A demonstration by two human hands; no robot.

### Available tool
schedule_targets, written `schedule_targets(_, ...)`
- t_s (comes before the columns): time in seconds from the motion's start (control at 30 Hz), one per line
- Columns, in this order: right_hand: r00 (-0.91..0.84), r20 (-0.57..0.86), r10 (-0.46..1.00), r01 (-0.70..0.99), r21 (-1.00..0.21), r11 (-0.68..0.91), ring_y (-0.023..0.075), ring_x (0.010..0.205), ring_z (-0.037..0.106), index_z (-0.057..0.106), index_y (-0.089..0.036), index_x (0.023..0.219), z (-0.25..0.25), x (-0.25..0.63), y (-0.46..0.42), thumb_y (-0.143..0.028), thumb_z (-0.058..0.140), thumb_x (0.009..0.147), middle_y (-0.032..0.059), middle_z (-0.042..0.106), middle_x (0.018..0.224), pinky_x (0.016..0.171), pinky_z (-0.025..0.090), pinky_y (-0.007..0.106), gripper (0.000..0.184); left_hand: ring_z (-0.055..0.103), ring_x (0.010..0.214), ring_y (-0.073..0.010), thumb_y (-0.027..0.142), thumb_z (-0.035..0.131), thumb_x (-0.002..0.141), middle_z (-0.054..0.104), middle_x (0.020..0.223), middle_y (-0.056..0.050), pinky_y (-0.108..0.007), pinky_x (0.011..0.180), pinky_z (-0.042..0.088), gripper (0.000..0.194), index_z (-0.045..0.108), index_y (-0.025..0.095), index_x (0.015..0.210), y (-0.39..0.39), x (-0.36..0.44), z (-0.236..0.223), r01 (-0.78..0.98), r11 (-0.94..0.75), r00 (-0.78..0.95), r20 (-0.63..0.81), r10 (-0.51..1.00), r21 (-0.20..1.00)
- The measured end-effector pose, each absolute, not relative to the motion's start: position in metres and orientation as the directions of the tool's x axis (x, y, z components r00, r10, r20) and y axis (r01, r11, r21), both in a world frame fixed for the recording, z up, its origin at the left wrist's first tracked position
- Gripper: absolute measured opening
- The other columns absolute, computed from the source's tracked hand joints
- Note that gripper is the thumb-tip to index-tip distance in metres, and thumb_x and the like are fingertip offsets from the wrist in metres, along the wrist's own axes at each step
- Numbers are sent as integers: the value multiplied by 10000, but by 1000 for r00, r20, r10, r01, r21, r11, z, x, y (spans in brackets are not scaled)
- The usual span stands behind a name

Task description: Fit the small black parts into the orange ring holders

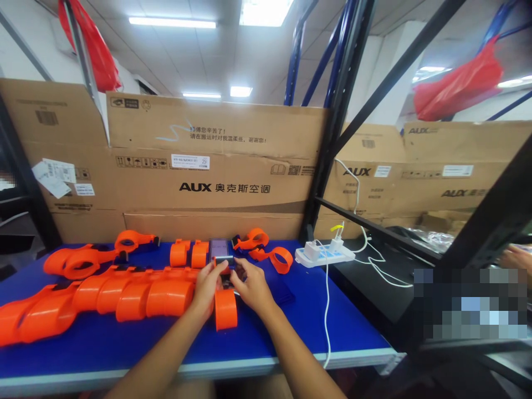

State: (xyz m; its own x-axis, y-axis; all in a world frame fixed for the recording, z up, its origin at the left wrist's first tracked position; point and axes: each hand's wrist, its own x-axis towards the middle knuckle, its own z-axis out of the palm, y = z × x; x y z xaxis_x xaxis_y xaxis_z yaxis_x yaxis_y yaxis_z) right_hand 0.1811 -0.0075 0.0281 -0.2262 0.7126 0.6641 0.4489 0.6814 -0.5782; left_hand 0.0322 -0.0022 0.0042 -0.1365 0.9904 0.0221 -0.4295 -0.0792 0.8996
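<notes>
My left hand point(206, 287) and my right hand point(250, 286) meet over the middle of a blue table point(124, 343). Both are closed around a small dark device point(224, 260) fitted to an orange curved strap point(226, 309), which hangs down between the hands. The left fingers pinch the device's left edge, and the right fingers pinch its right edge. A long row of orange straps point(124, 296) lies just left of my left hand.
More orange straps point(100, 255) lie at the back left and others point(266, 250) at the back right. A white power strip point(324, 255) with plugged chargers and cables sits at the table's right. Cardboard boxes point(208, 166) wall the back. Another person's hand point(517, 257) shows at far right.
</notes>
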Motion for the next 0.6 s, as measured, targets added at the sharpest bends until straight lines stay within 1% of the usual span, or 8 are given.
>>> schedule_targets(0.17, -225, 692, 686, 470, -539, 698, 189, 695, 658, 694, -181, 1115, 28, 184, -9, -236, 552, 904, 52, 724, 834, 657, 533, 277, 260, 354, 400, -71, 496, 876, 638, 438, 450, 84, -202, 434, 317, 402, 645, 189, 757, -5, 34, 6, -448, -75, -118, 24, 993, 891)
schedule_targets(0.33, -234, 693, 682, 462, -537, 705, 204, 733, 672, 700, -185, 1132, 28, 184, -9, -253, 546, 921, 65, 731, 862, 673, 550, 287, 270, 369, 391, -72, 491, 879, 627, 443, 444, 82, -197, 419, 318, 412, 682, 178, 809, -7, 35, 9, -462, -72, -103, 28, 994, 884)
schedule_targets(0.5, -243, 677, 694, 460, -550, 697, 197, 722, 670, 674, -174, 1223, 27, 184, -8, -272, 553, 939, 65, 737, 877, 703, 565, 306, 324, 381, 383, -74, 497, 878, 631, 453, 440, 81, -201, 420, 327, 419, 654, 176, 780, -7, 35, 9, -492, -71, -109, 20, 994, 868)
schedule_targets(0.6, -277, 675, 684, 464, -530, 710, 201, 757, 678, 647, -180, 1306, 27, 185, -7, -308, 569, 954, 81, 743, 944, 737, 576, 328, 383, 399, 382, -78, 513, 874, 632, 482, 455, 71, -206, 422, 335, 435, 647, 170, 772, -6, 33, 7, -516, -71, -127, 6, 992, 854)
